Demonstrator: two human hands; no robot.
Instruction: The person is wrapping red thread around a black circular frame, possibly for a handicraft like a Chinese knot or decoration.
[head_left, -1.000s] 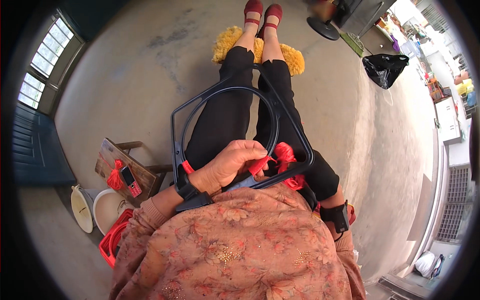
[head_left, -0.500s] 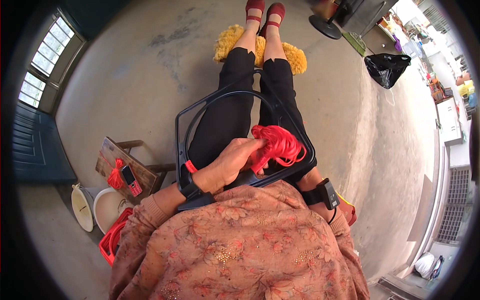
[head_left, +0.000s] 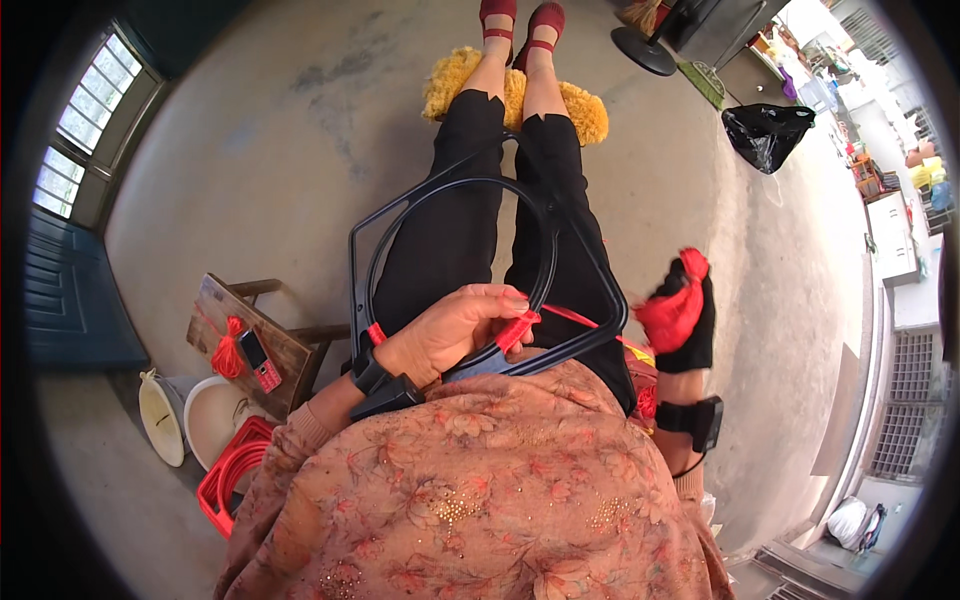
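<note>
A dark frame (head_left: 585, 270) with a round hoop (head_left: 545, 235) inside it lies on my lap over black trousers. My left hand (head_left: 450, 328) rests on the frame's near edge and pinches the red cord (head_left: 517, 328) where it is wound on the hoop. My right hand (head_left: 682, 315), in a black glove, is out to the right of the frame and is closed on a bundle of red cord (head_left: 668, 312). A thin red strand (head_left: 575, 318) runs taut between the two hands.
A small wooden stool (head_left: 245, 335) at my left holds a skein of red cord (head_left: 230, 352) and a red phone (head_left: 260, 362). Pale basins (head_left: 210, 415) and a red crate (head_left: 235, 475) sit beside it. A yellow fluffy mat (head_left: 580, 105) lies under my feet; a black bag (head_left: 765, 130) is far right.
My right hand has pulled the red cord bundle away from the frame, out to the right, drawing a strand taut. My left hand has stayed on the frame.
</note>
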